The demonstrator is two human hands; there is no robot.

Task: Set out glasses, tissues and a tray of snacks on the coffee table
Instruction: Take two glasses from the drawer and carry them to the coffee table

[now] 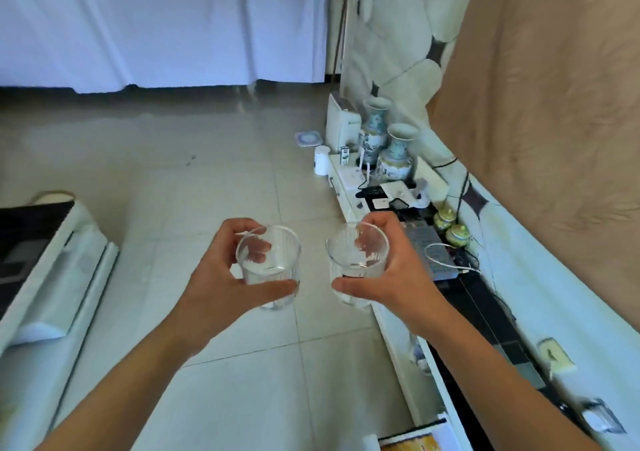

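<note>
I hold two clear ribbed glasses in the air above the tiled floor. My left hand [221, 270] grips the left glass [268, 267], thumb across its front and fingers behind the rim. My right hand [391, 270] grips the right glass [356, 263] the same way. Both glasses stand upright and look empty. A low white coffee table [52, 277] with a dark top lies at the left edge, well apart from my hands. No tissues or snack tray are in view.
A long low white cabinet [398, 329] runs along the right wall, carrying two painted vases [394, 154], small lidded jars [450, 225], cables and gadgets. A white cylinder [321, 160] stands on the floor by its far end. White curtains hang at the back.
</note>
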